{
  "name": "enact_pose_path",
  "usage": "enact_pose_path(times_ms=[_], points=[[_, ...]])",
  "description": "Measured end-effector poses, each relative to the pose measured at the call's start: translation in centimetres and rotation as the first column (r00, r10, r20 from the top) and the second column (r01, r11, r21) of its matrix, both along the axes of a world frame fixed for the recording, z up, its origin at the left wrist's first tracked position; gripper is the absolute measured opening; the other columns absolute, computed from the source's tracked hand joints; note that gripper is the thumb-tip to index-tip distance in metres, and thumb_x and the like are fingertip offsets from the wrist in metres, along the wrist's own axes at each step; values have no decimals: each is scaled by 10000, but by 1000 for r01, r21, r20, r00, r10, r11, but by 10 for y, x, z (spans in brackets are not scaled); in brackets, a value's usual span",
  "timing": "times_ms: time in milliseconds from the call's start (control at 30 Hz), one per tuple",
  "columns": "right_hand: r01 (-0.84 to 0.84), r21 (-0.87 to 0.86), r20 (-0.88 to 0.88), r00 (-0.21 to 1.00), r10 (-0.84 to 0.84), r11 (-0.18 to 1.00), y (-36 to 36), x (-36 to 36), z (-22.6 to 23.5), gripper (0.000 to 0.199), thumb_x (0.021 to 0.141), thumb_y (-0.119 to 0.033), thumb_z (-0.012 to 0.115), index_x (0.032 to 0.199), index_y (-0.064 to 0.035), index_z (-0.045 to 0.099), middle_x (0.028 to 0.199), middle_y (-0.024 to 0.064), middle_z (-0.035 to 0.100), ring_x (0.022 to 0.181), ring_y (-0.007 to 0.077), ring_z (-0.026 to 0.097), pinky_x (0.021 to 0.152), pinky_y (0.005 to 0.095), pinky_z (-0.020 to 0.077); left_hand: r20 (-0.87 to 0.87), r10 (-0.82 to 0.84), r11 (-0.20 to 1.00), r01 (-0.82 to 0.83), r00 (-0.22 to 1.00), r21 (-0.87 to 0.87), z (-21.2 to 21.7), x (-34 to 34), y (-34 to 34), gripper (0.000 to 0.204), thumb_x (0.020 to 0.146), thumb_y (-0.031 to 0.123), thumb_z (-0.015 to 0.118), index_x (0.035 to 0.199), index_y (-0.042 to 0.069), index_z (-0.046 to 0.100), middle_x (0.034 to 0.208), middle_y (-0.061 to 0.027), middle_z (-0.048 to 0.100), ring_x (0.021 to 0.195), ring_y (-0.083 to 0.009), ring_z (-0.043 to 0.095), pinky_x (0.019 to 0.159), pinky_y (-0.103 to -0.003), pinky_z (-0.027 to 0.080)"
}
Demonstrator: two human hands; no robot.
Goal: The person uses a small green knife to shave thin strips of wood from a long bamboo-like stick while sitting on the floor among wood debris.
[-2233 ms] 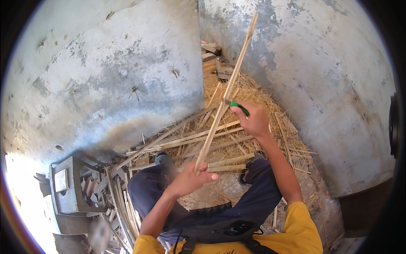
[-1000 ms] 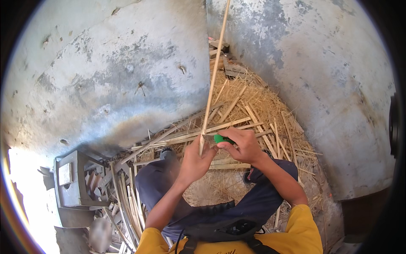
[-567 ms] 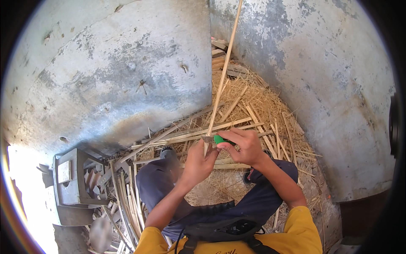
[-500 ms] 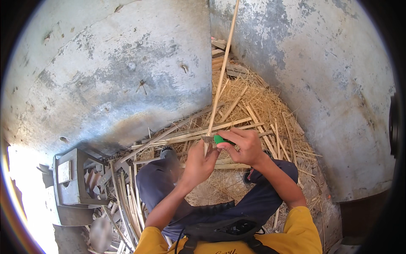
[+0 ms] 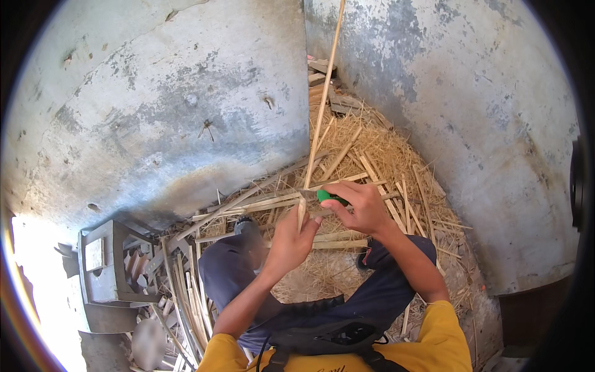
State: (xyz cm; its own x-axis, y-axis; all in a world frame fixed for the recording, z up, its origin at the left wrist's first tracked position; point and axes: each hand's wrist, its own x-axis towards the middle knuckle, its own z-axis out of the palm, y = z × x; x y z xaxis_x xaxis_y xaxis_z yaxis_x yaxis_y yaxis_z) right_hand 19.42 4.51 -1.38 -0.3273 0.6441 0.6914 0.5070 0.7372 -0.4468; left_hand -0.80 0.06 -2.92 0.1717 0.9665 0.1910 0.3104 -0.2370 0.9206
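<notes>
Because the long, narrow, pale strip of wood or bamboo is far longer than one hand can cover, the person holds it only near its lower end. The left hand is closed on this end, with the strip lying between the thumb and the fingers, and such a grip probably serves to keep it steady. From there the strip rises away from the body, leaning slightly to the right, and leaves the view at the upper edge; whether something supports the far end cannot be told.

The right hand is gripping a small knife with a bright green handle. Its greyish blade points to the left and lies across the strip just above the left hand; whether the edge bites into the material is too small to tell. The two hands are near each other, perhaps because this makes the blade easier to control.

Both knees, in dark blue trousers, are bent and spread apart, which seems to leave room for the forearms. Beyond them, several loose pale strips lie crosswise on the floor, among a heap of yellowish straw-like shavings between two weathered blue-grey walls.
</notes>
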Motion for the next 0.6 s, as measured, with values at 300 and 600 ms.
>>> enact_pose_path(times_ms=[300, 600], points=[[-12, -3, 71, 997, 12, 1000, -1, 2, 1, 309, 900, -342, 779, 1085, -95, 768, 814, 62, 718, 589, 235, 663, 517, 345, 494, 20, -12, 999, 12, 1000, -32, -9, -5, 2, 319, 992, 181, 706, 861, 51, 446, 725, 21, 388, 701, -100, 359, 606, -301, 354], [41, 55, 59, 997, -44, 998, -7, -2, 12, 297, 892, -342, 782, 1094, -124, 774, 783, 40, 704, 572, 220, 651, 501, 341, 483, 26, -68, 992, 70, 997, -106, 15, -1, -6, 288, 985, 161, 707, 883, 46, 464, 713, 17, 394, 692, -95, 365, 600, -302, 352]])
